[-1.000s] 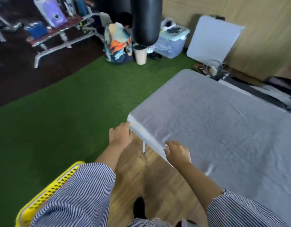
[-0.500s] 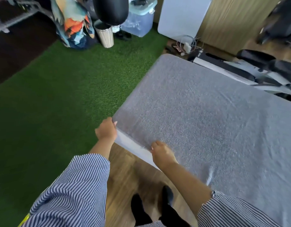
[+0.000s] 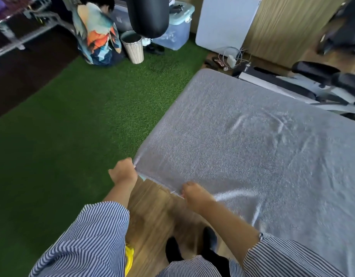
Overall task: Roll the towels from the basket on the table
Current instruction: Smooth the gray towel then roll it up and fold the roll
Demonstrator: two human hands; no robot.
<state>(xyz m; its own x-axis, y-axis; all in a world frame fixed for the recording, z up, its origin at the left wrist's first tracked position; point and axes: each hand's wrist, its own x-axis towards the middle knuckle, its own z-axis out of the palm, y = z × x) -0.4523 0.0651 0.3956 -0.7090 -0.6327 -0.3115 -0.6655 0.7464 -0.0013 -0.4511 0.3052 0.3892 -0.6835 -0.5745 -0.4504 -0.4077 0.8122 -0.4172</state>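
Towel [image 3: 252, 152] spread flat over table; near edge pinched by left hand [image 3: 123, 172] and right hand [image 3: 194, 193]; rolling not yet begun.

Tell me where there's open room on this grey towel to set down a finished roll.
The grey towel lies spread flat; its whole middle and far stretch, from the edge by the green turf across to the exercise bench, is bare. Only the near corner is taken, where the left hand and right hand grip its edge.
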